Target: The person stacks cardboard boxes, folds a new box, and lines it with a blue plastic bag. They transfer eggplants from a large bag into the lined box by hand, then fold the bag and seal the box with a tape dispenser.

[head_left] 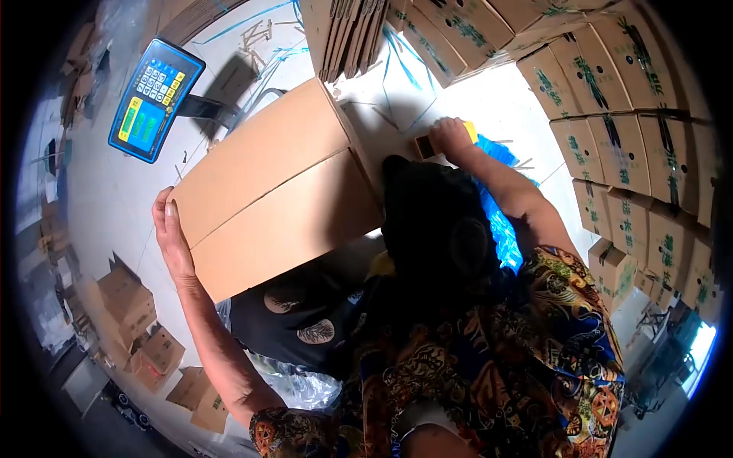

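A large closed cardboard box (267, 183) sits tilted in front of me, its flap seam running across the near faces. My left hand (174, 233) grips its left edge, thumb on the near side and fingers round the corner. Over to the right, beyond my knee, my right hand (450, 137) is closed over a small object with a dark brown end (425, 146) and a yellow end (471, 132). The hand hides its middle, and I cannot tell its kind. Shiny blue plastic strapping (500, 229) lies beneath my right forearm.
A blue scale display (156, 101) stands beyond the box on the left. Stacked printed cartons (611, 145) line the right side. Flattened cardboard (343, 38) leans at the back. Opened cartons (156, 359) lie at lower left, and strap scraps litter the white floor (489, 84).
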### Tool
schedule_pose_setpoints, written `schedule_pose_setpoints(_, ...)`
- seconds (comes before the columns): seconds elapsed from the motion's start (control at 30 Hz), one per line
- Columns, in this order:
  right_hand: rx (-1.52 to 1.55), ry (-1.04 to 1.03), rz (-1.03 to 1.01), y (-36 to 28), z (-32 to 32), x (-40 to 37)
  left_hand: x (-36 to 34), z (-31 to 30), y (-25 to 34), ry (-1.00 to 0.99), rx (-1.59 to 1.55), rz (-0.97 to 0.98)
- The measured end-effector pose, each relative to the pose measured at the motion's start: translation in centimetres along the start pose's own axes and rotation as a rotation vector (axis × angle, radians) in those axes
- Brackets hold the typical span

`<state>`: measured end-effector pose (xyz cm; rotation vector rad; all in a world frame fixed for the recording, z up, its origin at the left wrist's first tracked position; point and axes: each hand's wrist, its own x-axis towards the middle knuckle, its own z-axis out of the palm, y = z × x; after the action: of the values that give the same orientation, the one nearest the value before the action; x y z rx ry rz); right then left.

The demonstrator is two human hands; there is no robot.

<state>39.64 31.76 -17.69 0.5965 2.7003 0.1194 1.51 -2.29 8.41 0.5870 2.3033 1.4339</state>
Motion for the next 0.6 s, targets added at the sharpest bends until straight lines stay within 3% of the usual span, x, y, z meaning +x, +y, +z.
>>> schedule_pose_setpoints(0.1,0.172,-0.102,0.114,-0.3,2.0,-1.5,0.0,-0.2,-0.2,0.007,-0.016,0.01)
schedule_pose_setpoints(0.2,0.693,-0.179,0.471,-0.7,-0.9,-5.0,0.0,-0.3,-0.2,0.019,0.023,0.021)
schedule_pose_setpoints(0.27,0.888,-0.214,0.552,1.6,0.4,-5.6,0.0,-0.2,0.1,0.038,0.088,0.032)
schedule_pose_setpoints(0.3,1.191,-0.026,0.506,2.7,1.5,-6.3,-0.1,-0.1,0.1,0.027,-0.004,0.005)
schedule_pose_setpoints(0.37,1.53,0.171,0.49,2.8,-7.7,-6.9,-0.4,0.1,0.7,0.016,0.007,0.005)
schedule_pose_setpoints(0.43,1.562,0.372,0.365,2.7,-15.7,-6.9,-0.1,-0.2,0.3,0.007,-0.01,0.055)
schedule_pose_setpoints(0.5,1.792,0.459,0.213,1.4,-23.5,-6.9,0.1,-0.7,-0.5,-0.012,-0.015,0.061)
schedule_pose_setpoints(0.6,1.706,0.444,-0.017,-2.2,-34.5,-8.0,0.6,-1.3,-1.6,-0.03,-0.014,0.105)
